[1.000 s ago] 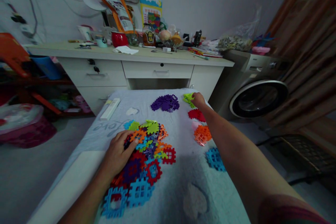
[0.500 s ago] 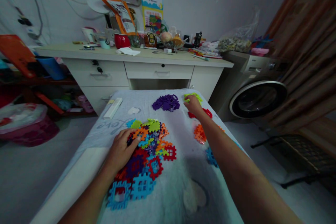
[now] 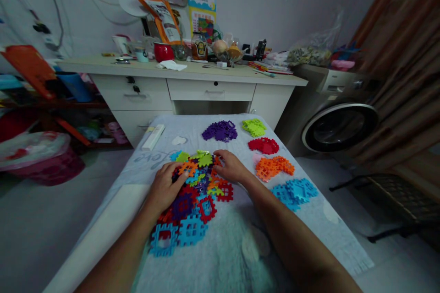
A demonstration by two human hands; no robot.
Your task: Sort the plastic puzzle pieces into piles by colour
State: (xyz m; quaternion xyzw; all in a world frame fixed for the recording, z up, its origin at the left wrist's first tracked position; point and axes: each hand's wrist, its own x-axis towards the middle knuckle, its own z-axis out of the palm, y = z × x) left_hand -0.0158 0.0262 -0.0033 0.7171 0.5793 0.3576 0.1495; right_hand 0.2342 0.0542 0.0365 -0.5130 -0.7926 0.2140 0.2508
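A mixed pile of flat, notched plastic building blocks (image 3: 182,207) in several colours lies on the cloth-covered table. My left hand (image 3: 165,188) rests on the pile's left side, thumb and fingers apart around an orange block (image 3: 188,169). At the pile's upper right is my right hand (image 3: 231,167), its fingers spread over the orange pieces there; its fingertips partly cover them. Single-colour heaps stand apart: purple blocks (image 3: 220,131), lime-green blocks (image 3: 254,127), red blocks (image 3: 264,145), orange blocks (image 3: 275,167) and blue blocks (image 3: 294,193).
A white narrow box (image 3: 153,137) lies near the table's far left corner. Beyond the table stands a white desk (image 3: 192,73) crowded with jars, a red mug and a pouch. A washing machine (image 3: 337,114) is at right, a pink bin (image 3: 44,160) at left.
My right hand has come back from the lime-green heap to the mixed pile, uncovering the heaps on the right. My left hand stays on the pile. The view has shifted slightly.
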